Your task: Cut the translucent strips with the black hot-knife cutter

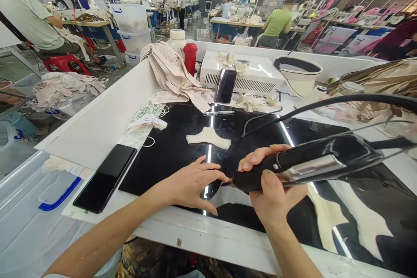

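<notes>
My right hand (276, 186) is wrapped round a black corded hand tool (309, 158) with a silver lever along its side. The tool's narrow tip points left, low over the glossy black board (163, 160). My left hand (192, 180) holds nothing; its fingers are spread, and the index fingertip reaches the tool's tip, touching or just beside it. Beyond my hands a small cream curved fabric piece (208, 138) lies flat on the board. Two longer cream pieces, a left one (325, 217) and a right one (361, 217), lie to the right under the tool.
A black phone (106, 178) lies at the left edge. Behind the board stand a white vented box (241, 69), an upright phone (226, 86), a red bottle (190, 58) and draped pale fabric (176, 74). The tool's cable (325, 106) arches across the right. Other people sit at sewing tables beyond.
</notes>
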### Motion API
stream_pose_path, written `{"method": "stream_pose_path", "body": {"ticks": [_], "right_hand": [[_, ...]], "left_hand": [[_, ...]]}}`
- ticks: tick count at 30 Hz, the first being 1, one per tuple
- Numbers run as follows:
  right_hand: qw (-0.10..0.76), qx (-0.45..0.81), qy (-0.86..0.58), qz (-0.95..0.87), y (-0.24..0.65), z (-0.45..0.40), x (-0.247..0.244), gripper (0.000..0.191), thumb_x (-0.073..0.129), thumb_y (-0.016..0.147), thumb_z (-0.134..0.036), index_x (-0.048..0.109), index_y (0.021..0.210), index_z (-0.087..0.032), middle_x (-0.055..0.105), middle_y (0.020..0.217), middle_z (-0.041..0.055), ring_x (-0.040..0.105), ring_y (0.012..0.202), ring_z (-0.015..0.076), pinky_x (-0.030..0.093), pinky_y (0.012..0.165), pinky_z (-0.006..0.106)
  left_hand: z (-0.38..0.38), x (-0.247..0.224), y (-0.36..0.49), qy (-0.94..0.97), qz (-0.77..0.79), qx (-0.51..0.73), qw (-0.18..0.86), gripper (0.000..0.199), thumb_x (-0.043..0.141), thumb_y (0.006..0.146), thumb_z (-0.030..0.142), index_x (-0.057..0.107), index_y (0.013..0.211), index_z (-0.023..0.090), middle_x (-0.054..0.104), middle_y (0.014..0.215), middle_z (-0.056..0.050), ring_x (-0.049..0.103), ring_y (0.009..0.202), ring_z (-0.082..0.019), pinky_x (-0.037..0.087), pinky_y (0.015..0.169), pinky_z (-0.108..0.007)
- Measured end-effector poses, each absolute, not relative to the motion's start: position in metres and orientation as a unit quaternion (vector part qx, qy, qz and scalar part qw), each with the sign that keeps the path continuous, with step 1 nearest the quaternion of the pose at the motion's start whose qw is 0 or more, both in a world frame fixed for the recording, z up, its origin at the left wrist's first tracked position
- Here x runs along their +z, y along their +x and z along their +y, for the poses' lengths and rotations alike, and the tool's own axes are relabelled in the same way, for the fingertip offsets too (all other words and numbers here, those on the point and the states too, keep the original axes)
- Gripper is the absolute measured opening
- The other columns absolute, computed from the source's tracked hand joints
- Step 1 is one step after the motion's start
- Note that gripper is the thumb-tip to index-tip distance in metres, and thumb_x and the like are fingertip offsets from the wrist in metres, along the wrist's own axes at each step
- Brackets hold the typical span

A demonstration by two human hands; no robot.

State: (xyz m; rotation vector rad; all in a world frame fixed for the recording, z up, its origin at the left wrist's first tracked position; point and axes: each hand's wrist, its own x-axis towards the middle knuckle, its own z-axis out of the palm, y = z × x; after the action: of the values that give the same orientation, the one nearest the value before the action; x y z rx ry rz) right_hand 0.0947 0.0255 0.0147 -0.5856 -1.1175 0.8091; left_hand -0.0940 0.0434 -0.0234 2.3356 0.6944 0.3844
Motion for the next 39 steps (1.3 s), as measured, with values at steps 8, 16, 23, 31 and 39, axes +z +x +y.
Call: {"method": "stream_pose_path", "body": {"ticks": [8,16,23,31,39], "right_hand": [[0.729,0.375,-0.275,-0.502,0.094,0.018,0.016,0.030,0.073,0.088,-0.027,0.061,0.115,-0.025,0.061,0.083,-0.0018,0.058,0.067,0.0141,0.052,0.060,0.032],[0.719,0.373,-0.285,-0.512,0.089,0.008,0.015,0.030,0.072,0.088,-0.029,0.059,0.115,-0.026,0.058,0.081,-0.0016,0.057,0.066,0.0157,0.052,0.060,0.034],[0.724,0.390,-0.259,-0.507,0.088,0.009,0.015,0.030,0.073,0.088,-0.026,0.062,0.116,-0.026,0.061,0.084,-0.0008,0.058,0.069,0.0151,0.053,0.063,0.034],[0.720,0.393,-0.273,-0.503,0.082,0.002,0.016,0.030,0.072,0.089,-0.030,0.060,0.117,-0.028,0.058,0.083,-0.0016,0.057,0.067,0.0147,0.054,0.061,0.032],[0.700,0.405,-0.280,-0.517,0.077,-0.004,0.010,0.028,0.069,0.090,-0.030,0.057,0.116,-0.028,0.058,0.084,-0.0011,0.058,0.070,0.0160,0.057,0.066,0.037]], "left_hand": [[0.044,-0.024,-0.094,0.896,0.265,0.147,0.323,0.070,0.083,0.078,0.050,0.054,0.136,0.024,0.066,0.136,-0.008,0.044,0.146,-0.032,0.012,0.126,-0.061],[0.043,-0.026,-0.093,0.901,0.266,0.152,0.306,0.077,0.085,0.075,0.052,0.053,0.139,0.024,0.065,0.138,-0.011,0.045,0.145,-0.033,0.012,0.126,-0.060],[0.043,-0.026,-0.093,0.905,0.261,0.155,0.297,0.079,0.085,0.074,0.053,0.053,0.140,0.024,0.065,0.138,-0.011,0.044,0.145,-0.034,0.012,0.126,-0.060],[0.043,-0.027,-0.093,0.904,0.259,0.150,0.306,0.080,0.085,0.075,0.052,0.051,0.142,0.023,0.063,0.141,-0.011,0.042,0.147,-0.033,0.009,0.126,-0.061],[0.044,-0.029,-0.092,0.902,0.254,0.155,0.311,0.075,0.085,0.075,0.049,0.053,0.139,0.026,0.063,0.141,-0.009,0.039,0.148,-0.034,0.006,0.125,-0.063]]}}
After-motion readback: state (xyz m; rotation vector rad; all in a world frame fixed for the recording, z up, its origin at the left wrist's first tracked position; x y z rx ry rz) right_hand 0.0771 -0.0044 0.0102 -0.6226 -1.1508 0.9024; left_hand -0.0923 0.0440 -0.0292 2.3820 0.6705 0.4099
